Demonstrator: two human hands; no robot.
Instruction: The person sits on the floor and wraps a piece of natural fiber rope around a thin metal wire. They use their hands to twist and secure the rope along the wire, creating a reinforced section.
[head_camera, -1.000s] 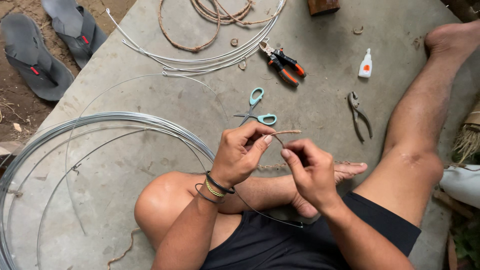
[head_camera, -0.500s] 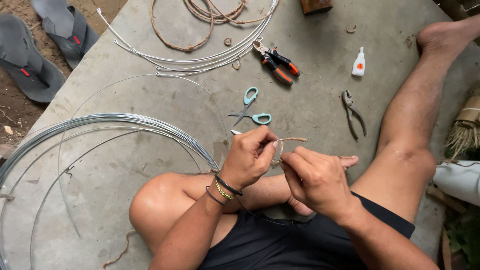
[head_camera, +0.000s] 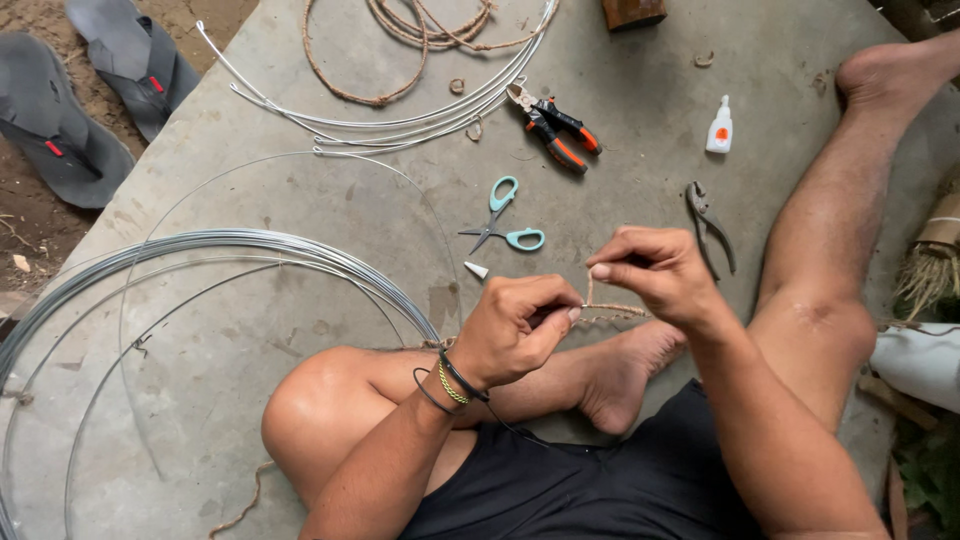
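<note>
From the head view, I see my left hand (head_camera: 520, 325) closed in a pinch, thumb and forefinger pressed on one end of a short length of brown twine (head_camera: 612, 311) that seems wrapped round a thin wire. My right hand (head_camera: 650, 270) is closed too, its fingers (head_camera: 600, 270) nipping a strand of the twine that rises from the wrapped piece. The piece sits between the two hands, held in the air above my folded leg and foot, well clear of the concrete floor (head_camera: 330, 210).

I judge the twine light, soft and rough, so it should grip well and not slip. The wire inside looks thin and springy, and would bend if forced. The best hold seems to be close to the wrapped part, pinched on both sides, where the strand stays taut.

On the floor ahead lie teal scissors (head_camera: 505, 222), near the hands. Further out are orange-handled cutters (head_camera: 555, 128), dark pliers (head_camera: 708, 225) and a small white glue bottle (head_camera: 719, 127). A big coil of grey wire (head_camera: 200, 250) lies to the left, bent wire hoops (head_camera: 400, 120) beyond it, and grey sandals (head_camera: 90, 90) on the dirt.
</note>
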